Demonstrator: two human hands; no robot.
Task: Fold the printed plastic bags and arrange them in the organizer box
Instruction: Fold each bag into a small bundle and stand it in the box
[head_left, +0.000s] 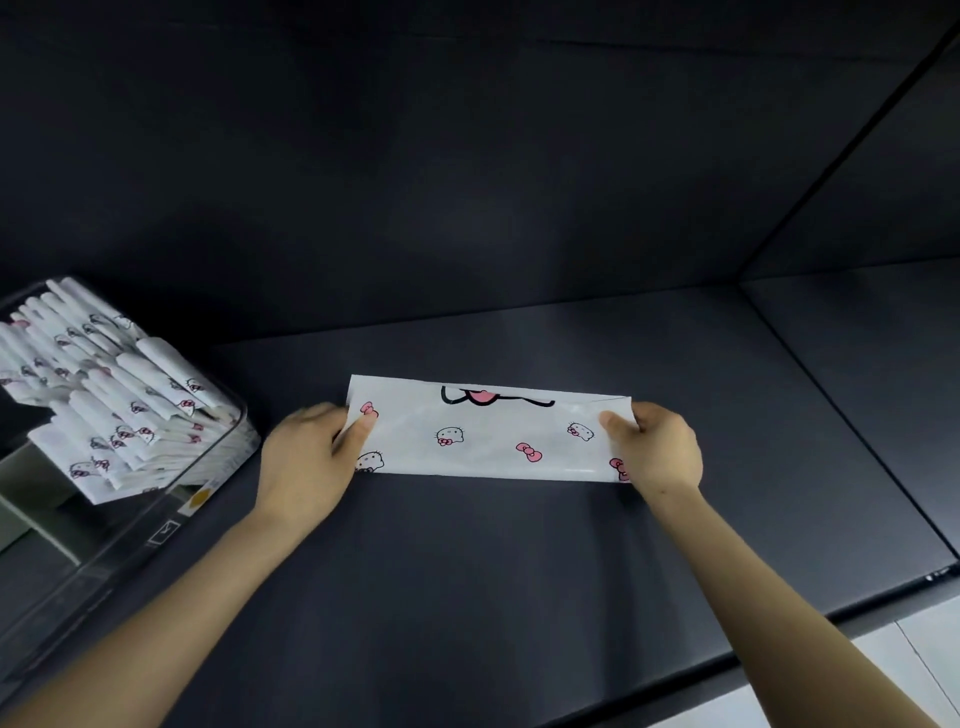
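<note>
Printed plastic bag (488, 431): folded into a long strip, flat on the counter (467, 571) at centre view, pinched at its 9 o'clock end by the left hand (306, 457) and at its 3 o'clock end by the right hand (660, 452), each grip closed on the film, thumb on top. Keep the strip taut and square, bring one end over to the other, align corners before creasing, and press out air against likely spring-back. Then stand it among the folded bags (119, 395) in the organizer box (130, 540) at 9 o'clock.
</note>
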